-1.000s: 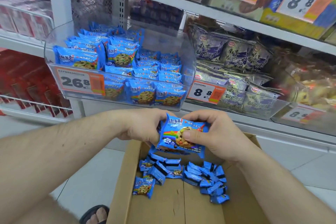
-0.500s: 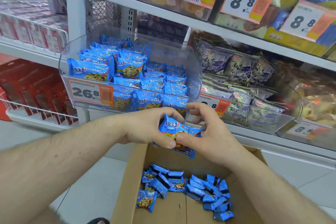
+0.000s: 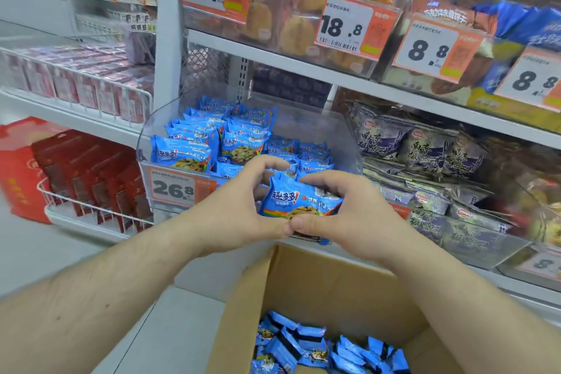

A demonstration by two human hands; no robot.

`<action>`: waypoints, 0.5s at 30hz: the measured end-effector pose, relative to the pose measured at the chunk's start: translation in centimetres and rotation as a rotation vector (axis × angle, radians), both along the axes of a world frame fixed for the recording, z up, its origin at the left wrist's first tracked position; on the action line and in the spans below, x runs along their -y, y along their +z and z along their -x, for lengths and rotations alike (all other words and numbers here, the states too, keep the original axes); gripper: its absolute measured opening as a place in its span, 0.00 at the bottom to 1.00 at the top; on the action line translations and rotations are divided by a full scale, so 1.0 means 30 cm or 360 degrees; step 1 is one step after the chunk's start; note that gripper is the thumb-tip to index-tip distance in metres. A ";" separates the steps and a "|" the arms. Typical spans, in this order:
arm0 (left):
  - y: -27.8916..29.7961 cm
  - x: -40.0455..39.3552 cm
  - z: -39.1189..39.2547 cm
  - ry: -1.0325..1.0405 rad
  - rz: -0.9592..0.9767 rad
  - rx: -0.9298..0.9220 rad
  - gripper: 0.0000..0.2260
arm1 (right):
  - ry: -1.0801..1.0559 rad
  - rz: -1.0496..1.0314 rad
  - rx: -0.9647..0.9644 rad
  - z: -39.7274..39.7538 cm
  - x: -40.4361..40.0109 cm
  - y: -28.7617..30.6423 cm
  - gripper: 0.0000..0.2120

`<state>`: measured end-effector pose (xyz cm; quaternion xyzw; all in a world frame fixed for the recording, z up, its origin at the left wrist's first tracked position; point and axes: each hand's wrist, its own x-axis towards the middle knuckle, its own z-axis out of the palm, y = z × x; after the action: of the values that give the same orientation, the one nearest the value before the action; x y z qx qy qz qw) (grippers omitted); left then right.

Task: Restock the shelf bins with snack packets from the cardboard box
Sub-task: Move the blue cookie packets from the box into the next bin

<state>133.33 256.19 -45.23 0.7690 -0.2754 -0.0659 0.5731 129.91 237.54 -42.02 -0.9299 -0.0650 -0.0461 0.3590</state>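
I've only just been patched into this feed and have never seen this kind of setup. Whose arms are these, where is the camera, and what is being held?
There is no machine: a person works with bare hands, and the single camera sits on their head, looking forward and down. The left hand and right hand together grip a small stack of blue snack packets in front of the clear shelf bin, which holds the same packets. Below is the open cardboard box with more of them. The neighbouring bin holds purple packets.

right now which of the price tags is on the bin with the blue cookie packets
The 26.8 price tag, on the front of the clear bin of blue cookie packets. The other readable tags show 8.8 or 18.8 on other bins.
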 end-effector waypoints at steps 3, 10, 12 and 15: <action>-0.030 -0.026 -0.064 0.0574 -0.0122 0.0214 0.24 | -0.0153 -0.0046 0.0152 -0.107 -0.014 0.007 0.26; -0.058 -0.072 -0.111 0.0899 -0.0784 0.0487 0.10 | -0.0132 0.0093 0.0190 -0.364 -0.095 -0.016 0.26; -0.061 -0.069 -0.109 0.0916 -0.0797 0.0498 0.10 | -0.0068 0.0150 0.0097 -0.405 -0.145 -0.042 0.23; -0.058 -0.075 -0.115 0.0945 -0.0784 0.0507 0.08 | -0.0020 0.0230 0.0102 -0.447 -0.206 -0.077 0.21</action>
<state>136.78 258.43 -46.98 0.9298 -0.1028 0.1580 0.3163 143.33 243.72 -44.33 -0.9518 -0.0739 -0.0733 0.2884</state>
